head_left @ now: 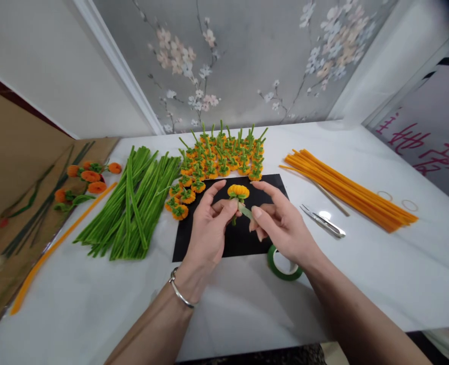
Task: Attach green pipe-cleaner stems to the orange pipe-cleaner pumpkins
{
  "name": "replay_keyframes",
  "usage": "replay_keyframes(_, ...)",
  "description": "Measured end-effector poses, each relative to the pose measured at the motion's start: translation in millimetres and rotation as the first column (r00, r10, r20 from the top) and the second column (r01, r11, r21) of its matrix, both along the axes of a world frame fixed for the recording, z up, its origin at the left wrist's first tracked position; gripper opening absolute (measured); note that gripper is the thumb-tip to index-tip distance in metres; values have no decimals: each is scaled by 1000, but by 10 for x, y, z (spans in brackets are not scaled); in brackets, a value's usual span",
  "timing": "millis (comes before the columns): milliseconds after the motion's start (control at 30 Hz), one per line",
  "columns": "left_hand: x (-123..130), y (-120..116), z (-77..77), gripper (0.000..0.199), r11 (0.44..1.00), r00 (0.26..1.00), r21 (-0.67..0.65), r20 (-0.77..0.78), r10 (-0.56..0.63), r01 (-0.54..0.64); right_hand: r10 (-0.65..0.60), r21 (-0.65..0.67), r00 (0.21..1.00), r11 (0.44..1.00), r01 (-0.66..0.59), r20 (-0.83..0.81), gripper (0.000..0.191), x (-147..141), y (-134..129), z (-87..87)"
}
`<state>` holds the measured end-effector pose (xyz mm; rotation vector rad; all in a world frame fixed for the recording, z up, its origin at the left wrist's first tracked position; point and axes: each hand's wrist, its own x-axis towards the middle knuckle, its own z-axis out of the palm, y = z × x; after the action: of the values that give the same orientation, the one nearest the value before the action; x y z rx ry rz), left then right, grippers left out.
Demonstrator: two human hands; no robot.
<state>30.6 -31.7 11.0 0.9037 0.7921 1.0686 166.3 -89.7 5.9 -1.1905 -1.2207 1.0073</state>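
An orange flower (238, 191) with a green base stands upright above the black mat (228, 243). My left hand (211, 220) pinches its stem just below the head. Between thumb and fingers, my right hand (279, 220) holds a short strip of pale green tape (246, 211) that runs to the stem. A roll of green tape (284, 263) lies on the table below my right hand. Many similar orange flowers (223, 166) with green stems pointing up sit in rows behind and left of the mat.
Green fuzzy stems (133, 208) are piled at left, near a single orange stem (63, 243) and finished orange flowers (90, 176). Silver tweezers (323, 221), a thin stick (333, 199) and a bundle of orange stems (353, 190) lie at right on the white table (384, 274).
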Motion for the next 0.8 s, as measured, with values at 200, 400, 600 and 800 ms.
replay_keyframes(200,48,-36,-29,37,1000,997,-22,77,9,-7,-132,-95,991,987,129,-31,34,-19,53,16)
replay_keyframes(400,109,-72,-129,30,982,988,-183,153,-26,54,-93,-211,995,974,86,-24,31,-2,53,15)
replay_keyframes(600,147,-108,-171,24,966,976,-235,212,-56,106,-40,-275,982,961,-13,-187,24,17,78,19)
replay_keyframes(800,15,29,-156,33,970,961,-45,-130,-245,241,5,-324,971,942,-86,-241,33,127,64,57)
